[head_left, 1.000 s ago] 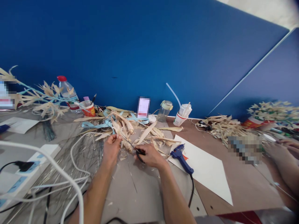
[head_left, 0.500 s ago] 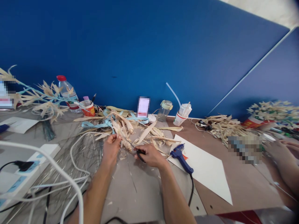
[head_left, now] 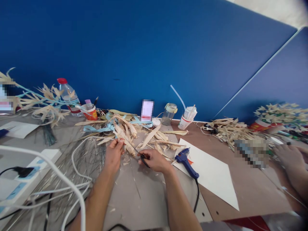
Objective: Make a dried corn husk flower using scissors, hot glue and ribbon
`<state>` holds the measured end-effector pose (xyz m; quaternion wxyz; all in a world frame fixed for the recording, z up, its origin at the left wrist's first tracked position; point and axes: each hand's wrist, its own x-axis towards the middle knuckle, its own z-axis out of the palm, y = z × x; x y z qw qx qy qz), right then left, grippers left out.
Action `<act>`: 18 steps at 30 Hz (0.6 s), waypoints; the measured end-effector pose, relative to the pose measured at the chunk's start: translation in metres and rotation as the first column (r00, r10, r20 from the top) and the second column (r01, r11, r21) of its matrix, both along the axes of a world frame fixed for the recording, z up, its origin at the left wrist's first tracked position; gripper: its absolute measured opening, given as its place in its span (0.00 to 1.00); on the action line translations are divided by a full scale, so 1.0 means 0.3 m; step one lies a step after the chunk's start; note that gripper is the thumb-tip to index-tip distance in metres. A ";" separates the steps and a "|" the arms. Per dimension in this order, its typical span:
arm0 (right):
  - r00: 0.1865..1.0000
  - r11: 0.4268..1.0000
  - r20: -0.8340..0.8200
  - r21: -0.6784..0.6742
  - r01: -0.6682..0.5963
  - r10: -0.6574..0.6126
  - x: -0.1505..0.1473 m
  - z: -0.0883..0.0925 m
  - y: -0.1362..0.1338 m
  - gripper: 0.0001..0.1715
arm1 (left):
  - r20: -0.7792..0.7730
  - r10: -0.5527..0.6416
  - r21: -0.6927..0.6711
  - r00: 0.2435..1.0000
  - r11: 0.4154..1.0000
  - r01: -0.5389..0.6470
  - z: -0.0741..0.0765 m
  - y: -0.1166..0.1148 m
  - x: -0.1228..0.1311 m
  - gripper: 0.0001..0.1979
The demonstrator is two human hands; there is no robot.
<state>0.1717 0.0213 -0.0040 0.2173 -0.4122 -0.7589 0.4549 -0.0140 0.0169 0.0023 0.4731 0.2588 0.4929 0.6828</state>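
Note:
My left hand [head_left: 113, 156] pinches a strip of dried corn husk [head_left: 125, 138] at the near edge of a loose husk pile. My right hand [head_left: 154, 160] is closed round the black handles of a pair of scissors [head_left: 141, 155], whose blades point up and left into the husk between my hands. Small husk clippings lie on the grey table under both hands.
A blue glue gun [head_left: 186, 162] lies on a white sheet [head_left: 211, 173] to the right. White cables [head_left: 72, 186] and a power strip [head_left: 24, 175] are on the left. A bottle [head_left: 68, 96], cups and a jar line the blue wall. Another person's hand [head_left: 290, 157] rests at far right.
Both hands stay almost in place. The view has drifted slightly, and the other person's hand at the right has shifted a little.

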 end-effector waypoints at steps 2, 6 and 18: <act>1.000 1.000 -0.004 -0.010 0.016 -0.016 -0.002 0.000 -0.001 0.12 | -0.022 -0.003 -0.004 1.000 1.000 0.003 -0.003 0.001 -0.002 0.16; 1.000 0.999 0.002 -0.038 0.017 -0.017 -0.005 0.010 -0.005 0.12 | -0.088 0.008 -0.015 0.996 1.000 -0.009 -0.010 0.005 -0.005 0.14; 1.000 0.996 -0.018 -0.093 0.015 -0.017 -0.015 0.024 -0.010 0.13 | -0.219 0.046 -0.011 0.975 0.999 -0.049 -0.012 0.004 0.002 0.14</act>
